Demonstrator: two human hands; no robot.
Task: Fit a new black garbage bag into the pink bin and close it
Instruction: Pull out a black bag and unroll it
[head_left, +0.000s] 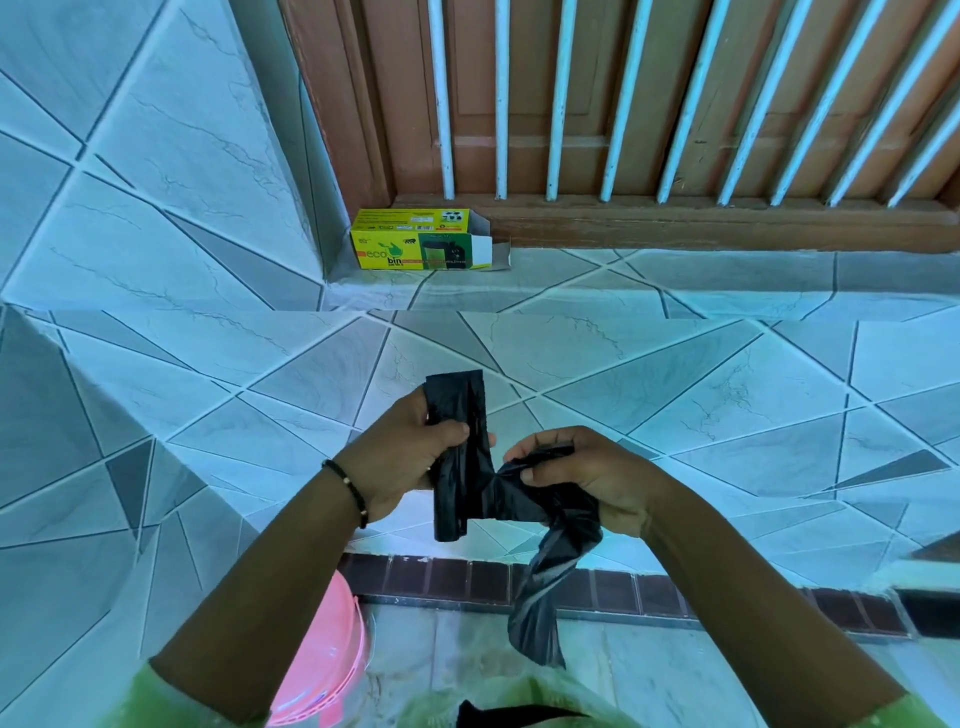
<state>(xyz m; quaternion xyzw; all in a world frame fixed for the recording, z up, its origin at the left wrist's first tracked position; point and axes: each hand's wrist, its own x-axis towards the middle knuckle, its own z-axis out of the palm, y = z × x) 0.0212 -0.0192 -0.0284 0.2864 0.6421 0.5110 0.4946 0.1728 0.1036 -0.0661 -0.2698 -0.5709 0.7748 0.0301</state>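
Bag roll (457, 457) at centre, clamped in closed left hand (410, 457); closed right hand (587, 478) pinches loose bag (540, 587) to separate it. Pink bin (322, 660) at seven o'clock.

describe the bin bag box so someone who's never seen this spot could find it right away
Look to the brown wooden door with white bars at the top of the view. At its lower left corner, where the tiled wall meets the tiled ledge, lies the box. It is bright yellow with green print and an open flap on its right end, the only yellow thing there.
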